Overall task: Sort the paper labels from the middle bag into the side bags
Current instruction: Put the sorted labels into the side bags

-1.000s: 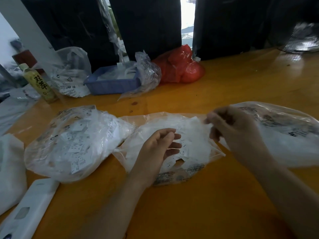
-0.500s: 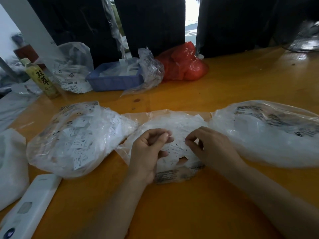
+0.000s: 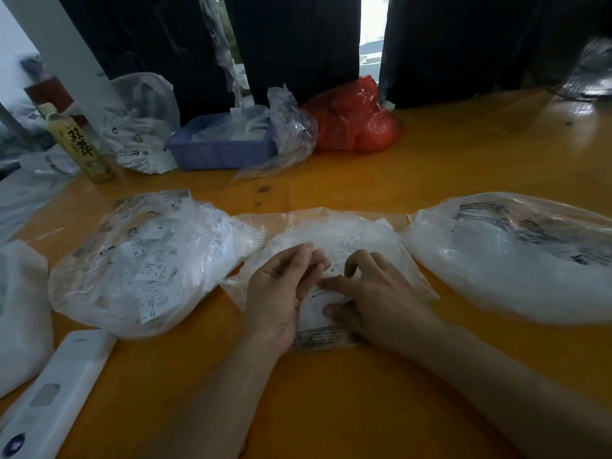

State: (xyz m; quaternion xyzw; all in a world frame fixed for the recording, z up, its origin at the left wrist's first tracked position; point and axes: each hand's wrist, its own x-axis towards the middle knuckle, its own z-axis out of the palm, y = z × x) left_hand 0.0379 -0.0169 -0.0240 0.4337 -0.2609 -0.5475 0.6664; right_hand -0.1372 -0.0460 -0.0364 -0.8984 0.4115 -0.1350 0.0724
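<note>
Under the fingers (image 3: 334, 284) lies a clear middle bag (image 3: 347, 233) of white labels (image 3: 318, 303) with black print. Beyond them, on the orange table (image 3: 463, 160), sit a red bag (image 3: 354, 117) and blue tray (image 3: 218, 150); farther left, a yellow-green bottle (image 3: 81, 145).

side bags (image 3: 149, 260) (image 3: 516, 256) flank hands; bare table (image 3: 364, 409) nearer.

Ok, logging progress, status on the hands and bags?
Both hands, left hand and right hand, on the middle bag, right fingers pinching a label. Side bags clear either side. Nothing blocking.
</note>
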